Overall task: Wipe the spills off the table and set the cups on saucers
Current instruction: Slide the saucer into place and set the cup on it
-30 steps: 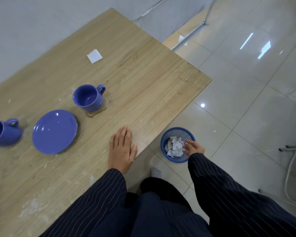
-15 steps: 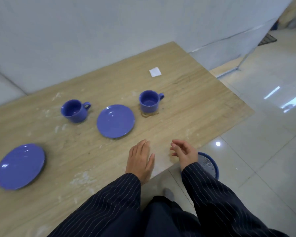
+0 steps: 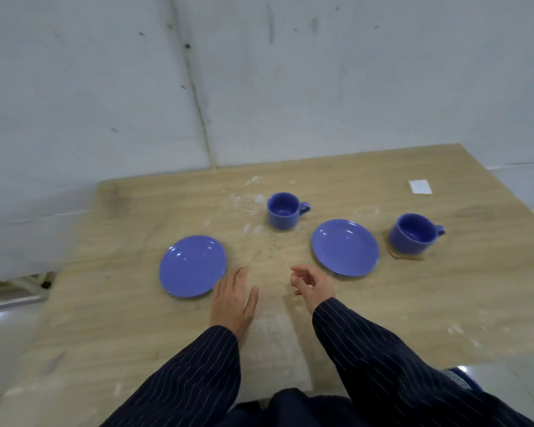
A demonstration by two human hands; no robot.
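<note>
I am looking down at the wooden worktop (image 3: pixel 413 303) with both hands out in front of me. My left hand (image 3: pixel 233 300) is lying flat on the wood, fingers straight and together, its grip spread wide and holding nothing; the fingertips are just beside the near edge of the left saucer (image 3: pixel 193 265). My right hand (image 3: pixel 313 283) is hovering low over the wood with the fingers loosely curled, its grip half open and empty, close to the near-left rim of the right saucer (image 3: pixel 345 247).

Both saucers are sitting bare. The far cup (image 3: pixel 284 210) is standing upright beyond and between the two saucers, handle pointing right, directly on the wood. The right cup (image 3: pixel 412 237) is standing upright just to the right of the right saucer, handle also to the right, and a brownish spill (image 3: pixel 406 257) is showing on the wood around its base at the near side. Pale smears (image 3: pixel 253 198) are marking the wood near the far cup. A small white paper square (image 3: pixel 420 187) is lying well apart near the far right corner. A bit of a blue basket (image 3: pixel 463 379) is showing past the near right edge, behind my sleeve.
</note>
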